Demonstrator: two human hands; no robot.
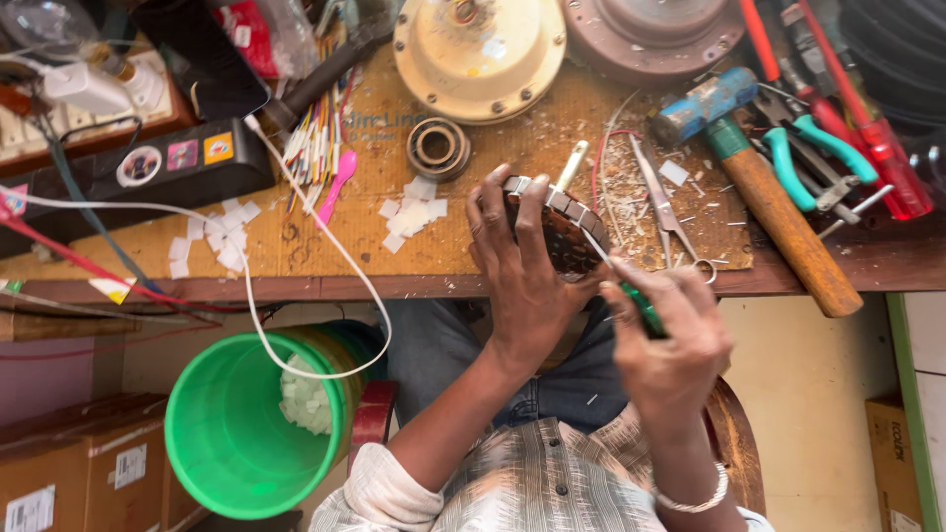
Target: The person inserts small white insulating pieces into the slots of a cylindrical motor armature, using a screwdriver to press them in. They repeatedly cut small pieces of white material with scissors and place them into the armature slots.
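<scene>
Copper-wound stator ring (554, 229), likely heavy and rigid: left hand (522, 276) grasps its rim at nine o'clock; right hand (670, 340) grips green-handled tool (642, 309).

- Wooden bench (867, 258) with a brown board (512, 158) on it, littered with shavings.
- Far edge: cream motor cover (480, 54) and brown cover (650, 34).
- Middle: bearing (439, 148), white paper squares (414, 212), scissors (665, 207).
- Right end: hammer (778, 212), pliers (813, 148), red screwdrivers (867, 118).
- Left end: black box (148, 167), more squares (212, 236), coloured wires (315, 138).
</scene>
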